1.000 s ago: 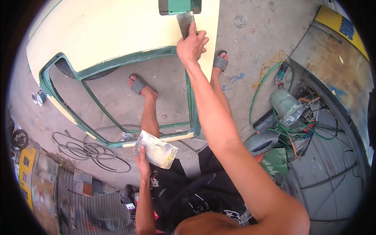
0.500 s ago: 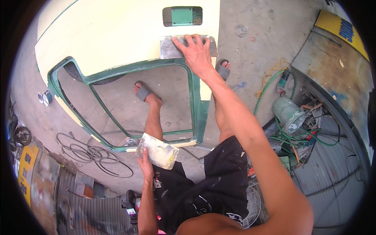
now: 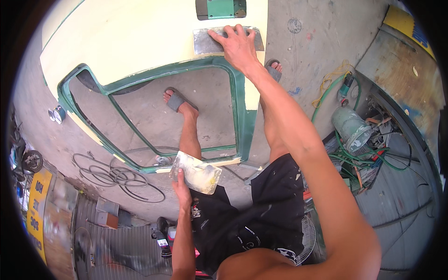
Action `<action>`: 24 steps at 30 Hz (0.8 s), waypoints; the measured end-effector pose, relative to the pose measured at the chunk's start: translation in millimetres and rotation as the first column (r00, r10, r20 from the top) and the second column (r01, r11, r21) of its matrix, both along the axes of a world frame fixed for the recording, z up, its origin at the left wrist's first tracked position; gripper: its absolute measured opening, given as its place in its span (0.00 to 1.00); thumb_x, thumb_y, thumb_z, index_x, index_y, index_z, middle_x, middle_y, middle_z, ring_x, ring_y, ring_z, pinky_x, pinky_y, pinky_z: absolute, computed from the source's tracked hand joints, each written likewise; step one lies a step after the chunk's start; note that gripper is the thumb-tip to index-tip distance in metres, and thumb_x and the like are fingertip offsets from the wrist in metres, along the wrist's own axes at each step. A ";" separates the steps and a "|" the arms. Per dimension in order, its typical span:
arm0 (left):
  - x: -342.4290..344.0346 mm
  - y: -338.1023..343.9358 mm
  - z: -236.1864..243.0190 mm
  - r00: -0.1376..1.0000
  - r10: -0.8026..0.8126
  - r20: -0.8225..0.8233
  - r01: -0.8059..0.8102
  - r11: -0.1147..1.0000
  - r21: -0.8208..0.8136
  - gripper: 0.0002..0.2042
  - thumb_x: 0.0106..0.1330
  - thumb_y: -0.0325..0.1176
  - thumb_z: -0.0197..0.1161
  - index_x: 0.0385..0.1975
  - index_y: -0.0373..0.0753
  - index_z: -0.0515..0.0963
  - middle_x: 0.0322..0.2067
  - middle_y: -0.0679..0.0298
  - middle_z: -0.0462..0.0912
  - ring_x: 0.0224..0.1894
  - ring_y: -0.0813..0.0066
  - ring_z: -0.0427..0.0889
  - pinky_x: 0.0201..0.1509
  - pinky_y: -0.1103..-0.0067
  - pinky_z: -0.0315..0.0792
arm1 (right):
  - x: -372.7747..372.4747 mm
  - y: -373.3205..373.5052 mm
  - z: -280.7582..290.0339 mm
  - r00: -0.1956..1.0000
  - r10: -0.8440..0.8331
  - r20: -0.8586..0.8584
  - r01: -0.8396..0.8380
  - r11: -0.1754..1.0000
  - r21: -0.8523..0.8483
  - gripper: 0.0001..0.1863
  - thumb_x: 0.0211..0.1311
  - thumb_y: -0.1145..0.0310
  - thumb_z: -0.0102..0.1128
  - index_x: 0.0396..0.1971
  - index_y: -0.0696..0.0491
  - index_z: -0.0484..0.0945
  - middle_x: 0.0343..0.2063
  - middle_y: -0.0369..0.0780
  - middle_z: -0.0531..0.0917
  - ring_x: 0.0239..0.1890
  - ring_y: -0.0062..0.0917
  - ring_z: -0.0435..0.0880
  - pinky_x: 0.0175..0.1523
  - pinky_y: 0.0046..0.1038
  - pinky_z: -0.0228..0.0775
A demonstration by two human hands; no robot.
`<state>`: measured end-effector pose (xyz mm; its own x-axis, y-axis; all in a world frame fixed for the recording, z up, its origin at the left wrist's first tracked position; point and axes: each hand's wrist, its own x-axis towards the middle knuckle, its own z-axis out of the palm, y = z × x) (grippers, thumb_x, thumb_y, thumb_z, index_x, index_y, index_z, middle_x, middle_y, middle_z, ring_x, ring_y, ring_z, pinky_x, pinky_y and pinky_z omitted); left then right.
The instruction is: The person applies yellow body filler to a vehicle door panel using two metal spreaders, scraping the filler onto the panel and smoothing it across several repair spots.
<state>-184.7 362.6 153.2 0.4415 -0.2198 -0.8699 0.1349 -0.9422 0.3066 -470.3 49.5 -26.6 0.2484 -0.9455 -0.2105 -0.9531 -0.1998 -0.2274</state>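
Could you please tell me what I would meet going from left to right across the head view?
Dark wheel, looped coil of dark hose, left hand holding a smeared plate, right hand with fingers over a grey metal blade, white wire guard, grey-green bucket.

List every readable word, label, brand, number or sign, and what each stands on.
Lower-left yellow board: large dark letters, wording not copied.
Upper-right yellow board: blue letters, partly cut off, not copied.
White label on a dark thing, bottom left: too small to read.
Black shorts: white print, too unclear to read.
Scraper under the right hand, plate in the left hand: no lettering visible.
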 end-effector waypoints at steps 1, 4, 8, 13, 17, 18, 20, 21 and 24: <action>-3.0 -3.8 0.4 1.000 0.007 0.002 -0.007 1.000 -0.007 0.27 0.71 0.45 0.58 0.55 0.21 0.72 0.51 0.52 0.78 0.50 0.68 0.77 0.57 0.74 0.69 | -1.2 8.1 2.4 0.999 0.041 0.012 -0.041 0.998 0.040 0.37 0.55 0.78 0.56 0.64 0.29 0.70 0.50 0.36 0.75 0.52 0.33 0.71 0.58 0.55 0.58; -5.2 -8.0 0.4 1.000 0.004 -0.019 -0.005 0.999 -0.051 0.27 0.71 0.44 0.58 0.55 0.21 0.71 0.52 0.52 0.78 0.51 0.68 0.76 0.57 0.74 0.69 | -18.4 44.3 8.6 0.988 0.156 -0.006 -0.155 0.983 0.095 0.36 0.56 0.76 0.58 0.64 0.29 0.69 0.51 0.36 0.75 0.55 0.33 0.71 0.58 0.53 0.59; -1.1 -9.0 4.0 1.000 0.004 0.014 -0.005 1.000 0.010 0.27 0.71 0.44 0.58 0.57 0.22 0.70 0.53 0.51 0.77 0.52 0.68 0.76 0.58 0.73 0.68 | -41.7 56.1 24.6 0.961 0.276 -0.024 -0.256 0.915 0.312 0.36 0.56 0.76 0.59 0.65 0.30 0.69 0.55 0.36 0.74 0.58 0.34 0.70 0.58 0.52 0.60; -3.4 -7.2 0.2 1.000 0.018 0.008 -0.017 0.998 -0.066 0.28 0.70 0.45 0.59 0.56 0.21 0.70 0.53 0.51 0.76 0.52 0.68 0.76 0.58 0.73 0.68 | -35.7 16.1 17.8 0.991 0.134 0.013 -0.135 0.990 0.051 0.36 0.56 0.77 0.58 0.65 0.30 0.68 0.54 0.38 0.73 0.58 0.36 0.69 0.61 0.57 0.58; -11.1 -16.6 5.2 1.000 0.019 0.009 -0.019 1.000 -0.024 0.28 0.70 0.45 0.59 0.55 0.21 0.71 0.52 0.52 0.77 0.50 0.69 0.77 0.57 0.73 0.69 | -15.9 -7.9 1.1 0.998 0.052 -0.021 -0.053 0.996 -0.067 0.37 0.56 0.80 0.56 0.65 0.30 0.69 0.55 0.40 0.73 0.57 0.40 0.69 0.59 0.59 0.58; -11.5 -17.4 6.1 1.000 0.019 0.012 -0.019 1.000 -0.020 0.28 0.70 0.45 0.59 0.55 0.21 0.71 0.52 0.52 0.77 0.50 0.69 0.77 0.57 0.73 0.69 | -12.5 -10.4 -2.7 0.999 0.031 -0.018 -0.033 0.997 -0.068 0.37 0.56 0.79 0.56 0.64 0.30 0.69 0.55 0.41 0.72 0.57 0.41 0.69 0.58 0.58 0.58; -12.2 -18.2 6.7 1.000 0.000 0.006 0.000 1.000 -0.027 0.27 0.70 0.44 0.59 0.54 0.21 0.72 0.51 0.53 0.78 0.49 0.69 0.77 0.56 0.74 0.70 | -8.1 -11.8 -7.8 1.000 0.007 -0.010 -0.008 0.994 -0.111 0.37 0.55 0.79 0.57 0.64 0.29 0.69 0.55 0.42 0.72 0.55 0.41 0.68 0.54 0.56 0.60; -12.6 -17.7 7.1 1.000 0.000 0.011 0.000 1.000 -0.020 0.27 0.70 0.44 0.59 0.54 0.21 0.72 0.51 0.53 0.78 0.49 0.69 0.77 0.56 0.74 0.70 | -5.9 -11.5 -8.6 1.000 0.007 -0.004 -0.007 0.995 -0.104 0.37 0.55 0.79 0.57 0.64 0.29 0.69 0.55 0.42 0.72 0.55 0.41 0.68 0.54 0.56 0.60; -11.3 -14.2 4.4 1.000 0.027 0.014 -0.026 0.998 -0.053 0.27 0.70 0.44 0.59 0.54 0.21 0.72 0.51 0.53 0.78 0.49 0.70 0.77 0.55 0.74 0.70 | -0.2 -8.4 -7.6 1.000 -0.010 -0.008 0.009 0.999 -0.045 0.30 0.62 0.73 0.55 0.64 0.34 0.69 0.56 0.43 0.71 0.59 0.42 0.67 0.59 0.65 0.55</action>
<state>-195.9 348.4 157.6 0.4602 -0.2536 -0.8508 0.1547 -0.9208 0.3581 -470.5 41.1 -34.2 0.2380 -0.9563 -0.1698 -0.9568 -0.2007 -0.2105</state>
